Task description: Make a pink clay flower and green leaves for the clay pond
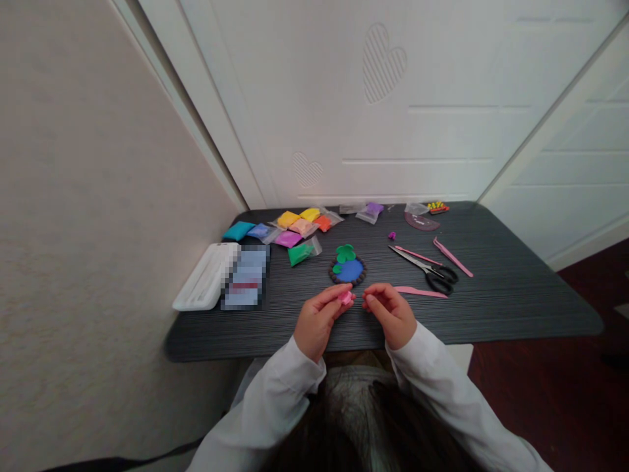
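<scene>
Left hand (314, 322) is holding a small, soft-looking pink lump (346, 298) near the front of a dark, ribbed tabletop (275, 328)

The person's left fingers are closing narrowly around the pink lump, which is showing between the fingertips. The right hand (393, 318) is hovering just beside it, its thumb and fingertips bunching close together; whether they are gripping anything one cannot tell. White sleeves (285, 383) are covering both forearms.

Just beyond the hands, a round blue disc (351, 271) is lying within a ring of dark brown beads (361, 280), with a lobed green piece (345, 252) sitting at its far edge and a smaller green piece (337, 269) resting at its left.

To the right, black-handled metal scissors (417, 263) are lying between a slim pink rod (417, 254) and a flat pink blade-shaped tool (422, 292), and pink bent-tipped tweezers (455, 257) are resting farther right. A tiny magenta bit (392, 236) is lying beyond the scissors' tips.

To the left, small plastic bags of coloured material (303, 227) are clustering near a white tray (206, 278) and a blurred pale-blue packet (246, 278).
</scene>
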`<state>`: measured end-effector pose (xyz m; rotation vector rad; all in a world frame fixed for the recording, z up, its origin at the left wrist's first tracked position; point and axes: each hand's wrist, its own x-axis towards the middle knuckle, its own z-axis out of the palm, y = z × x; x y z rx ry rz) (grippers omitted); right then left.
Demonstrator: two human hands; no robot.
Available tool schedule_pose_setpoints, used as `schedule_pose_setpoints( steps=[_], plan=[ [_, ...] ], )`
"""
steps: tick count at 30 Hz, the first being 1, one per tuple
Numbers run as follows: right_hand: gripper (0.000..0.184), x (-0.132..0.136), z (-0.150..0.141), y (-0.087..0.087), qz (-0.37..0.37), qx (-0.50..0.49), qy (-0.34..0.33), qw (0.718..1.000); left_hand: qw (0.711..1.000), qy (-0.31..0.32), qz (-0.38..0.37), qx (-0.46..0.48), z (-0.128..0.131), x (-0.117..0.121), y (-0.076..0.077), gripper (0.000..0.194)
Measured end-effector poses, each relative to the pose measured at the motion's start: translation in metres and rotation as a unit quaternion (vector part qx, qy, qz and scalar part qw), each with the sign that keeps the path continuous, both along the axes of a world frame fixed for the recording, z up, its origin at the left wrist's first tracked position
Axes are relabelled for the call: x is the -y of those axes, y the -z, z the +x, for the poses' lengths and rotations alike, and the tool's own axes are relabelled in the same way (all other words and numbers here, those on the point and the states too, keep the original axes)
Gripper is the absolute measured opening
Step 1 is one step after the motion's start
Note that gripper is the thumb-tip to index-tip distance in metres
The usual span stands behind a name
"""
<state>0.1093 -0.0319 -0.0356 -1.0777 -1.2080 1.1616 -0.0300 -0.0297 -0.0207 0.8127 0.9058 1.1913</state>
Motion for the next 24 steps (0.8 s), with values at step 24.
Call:
schedule_pose_setpoints(
  steps=[24],
  plan=[
    [0.015,-0.0003,-0.0003,0.0021,0.001,-0.007,0.002,1.000,0.998,-0.048,-0.010,0.033,-0.0008,-0.0019,0.0044,0.014]
  ],
)
